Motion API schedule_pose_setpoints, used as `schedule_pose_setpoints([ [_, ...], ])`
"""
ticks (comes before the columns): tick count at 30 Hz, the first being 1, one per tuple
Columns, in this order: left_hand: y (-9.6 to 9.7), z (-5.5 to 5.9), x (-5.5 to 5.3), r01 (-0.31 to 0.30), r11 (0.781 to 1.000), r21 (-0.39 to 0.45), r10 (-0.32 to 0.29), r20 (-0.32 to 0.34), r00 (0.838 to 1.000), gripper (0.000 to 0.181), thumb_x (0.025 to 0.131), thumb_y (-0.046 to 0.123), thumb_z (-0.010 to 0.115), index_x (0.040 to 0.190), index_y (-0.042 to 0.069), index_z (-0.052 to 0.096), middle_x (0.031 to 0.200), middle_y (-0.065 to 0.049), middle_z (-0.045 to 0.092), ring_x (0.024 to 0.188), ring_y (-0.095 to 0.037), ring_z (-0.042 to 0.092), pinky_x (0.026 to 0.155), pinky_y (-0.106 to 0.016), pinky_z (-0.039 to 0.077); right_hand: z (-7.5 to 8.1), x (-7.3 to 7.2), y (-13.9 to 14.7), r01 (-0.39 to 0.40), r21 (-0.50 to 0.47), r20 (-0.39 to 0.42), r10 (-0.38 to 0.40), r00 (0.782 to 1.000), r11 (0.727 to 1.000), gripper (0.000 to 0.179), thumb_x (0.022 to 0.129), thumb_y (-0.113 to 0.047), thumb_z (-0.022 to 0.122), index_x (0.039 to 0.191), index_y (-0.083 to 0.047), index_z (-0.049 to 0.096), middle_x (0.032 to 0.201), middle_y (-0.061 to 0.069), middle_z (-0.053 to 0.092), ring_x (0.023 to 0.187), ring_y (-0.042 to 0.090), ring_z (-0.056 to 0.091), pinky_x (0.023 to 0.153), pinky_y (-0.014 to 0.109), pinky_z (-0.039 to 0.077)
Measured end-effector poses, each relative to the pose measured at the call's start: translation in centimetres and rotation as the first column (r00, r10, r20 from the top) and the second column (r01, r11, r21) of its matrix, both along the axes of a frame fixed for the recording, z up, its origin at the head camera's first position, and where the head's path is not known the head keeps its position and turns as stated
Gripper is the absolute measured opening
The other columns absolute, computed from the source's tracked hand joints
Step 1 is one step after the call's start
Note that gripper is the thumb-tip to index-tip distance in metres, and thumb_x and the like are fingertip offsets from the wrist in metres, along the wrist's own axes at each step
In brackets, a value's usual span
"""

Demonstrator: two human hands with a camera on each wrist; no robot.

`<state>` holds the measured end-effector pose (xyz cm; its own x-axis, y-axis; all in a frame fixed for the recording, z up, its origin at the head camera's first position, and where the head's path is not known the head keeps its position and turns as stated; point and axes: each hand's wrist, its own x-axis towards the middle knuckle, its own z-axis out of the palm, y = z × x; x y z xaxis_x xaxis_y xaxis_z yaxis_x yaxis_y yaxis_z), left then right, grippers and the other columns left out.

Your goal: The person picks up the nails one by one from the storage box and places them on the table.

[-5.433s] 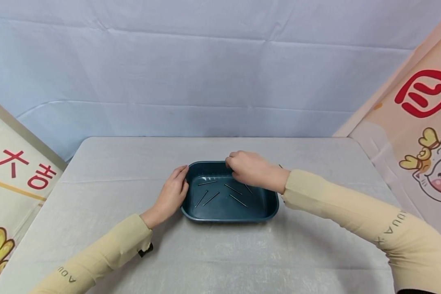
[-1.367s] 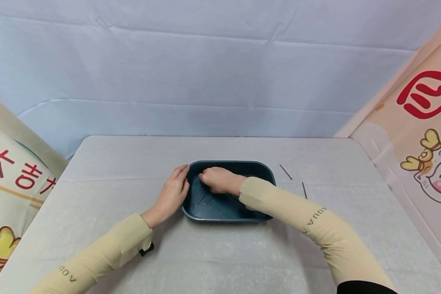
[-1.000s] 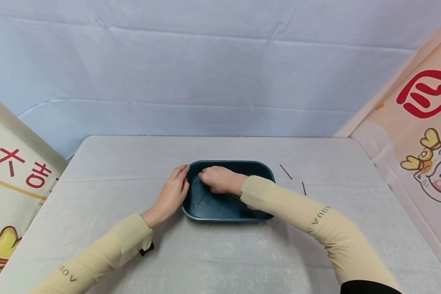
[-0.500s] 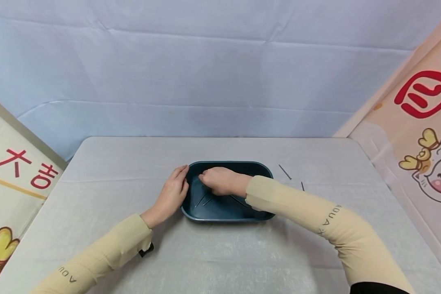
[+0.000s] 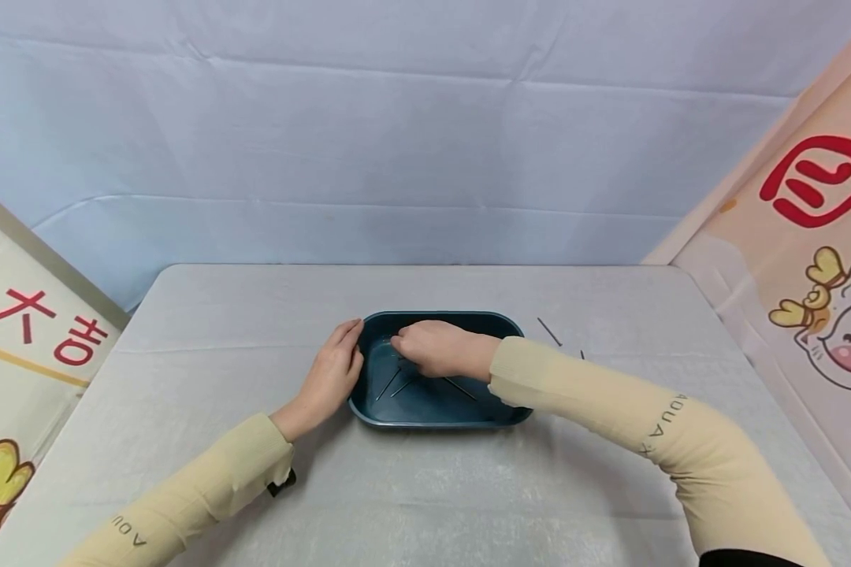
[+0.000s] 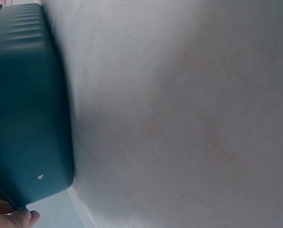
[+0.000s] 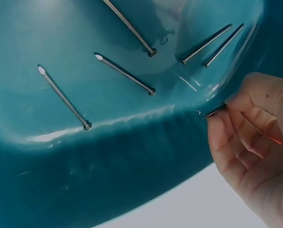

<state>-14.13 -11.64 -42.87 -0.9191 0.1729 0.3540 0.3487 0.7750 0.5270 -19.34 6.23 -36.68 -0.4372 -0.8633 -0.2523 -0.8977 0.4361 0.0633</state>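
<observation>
In the head view a teal plastic tray (image 5: 440,426) lies on the table, and my left hand (image 5: 326,378) holds its left rim. The left wrist view has finger and thumb tips on both sides of the rim, by the tray's (image 6: 30,114) corner. My right hand (image 5: 440,348) is inside the tray, towards the back left. In the right wrist view its thumb and fingers pinch a short visible length of nail (image 7: 216,110). Several loose nails lie on the tray floor, among them one nail (image 7: 125,73) near the middle of that view.
Right of the tray, one nail (image 5: 549,331) lies on the cloth-covered table (image 5: 425,488); another nail (image 5: 583,354) is mostly hidden by the right sleeve (image 5: 610,394). A pale cloth backdrop (image 5: 425,157) hangs behind, with printed banners on both sides.
My right hand has gone from the tray's back right rim to its back left, where it now pinches a nail, and has lately shifted slightly right. My left hand keeps its place.
</observation>
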Motion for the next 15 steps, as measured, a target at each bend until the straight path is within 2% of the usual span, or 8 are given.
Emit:
schedule_pose_setpoints([
  [15, 0.2, 0.0, 0.0, -0.002, 1.0, 0.007, 0.002, 0.006, 1.0, 0.041, 0.087, -0.003, 0.048, 0.127, -0.011, 0.046, 0.128, -0.021, 0.047, 0.117, -0.03, 0.048, 0.093, -0.041, 0.043, 0.7, 0.2, 1.4, -0.023, -0.034, 0.006, 0.023, 1.0, 0.999, 0.026, 0.083, -0.005, 0.063, 0.109, -0.002, 0.06, 0.087, 0.005, 0.062, 0.077, 0.014, 0.059, 0.068, 0.025, 0.05],
])
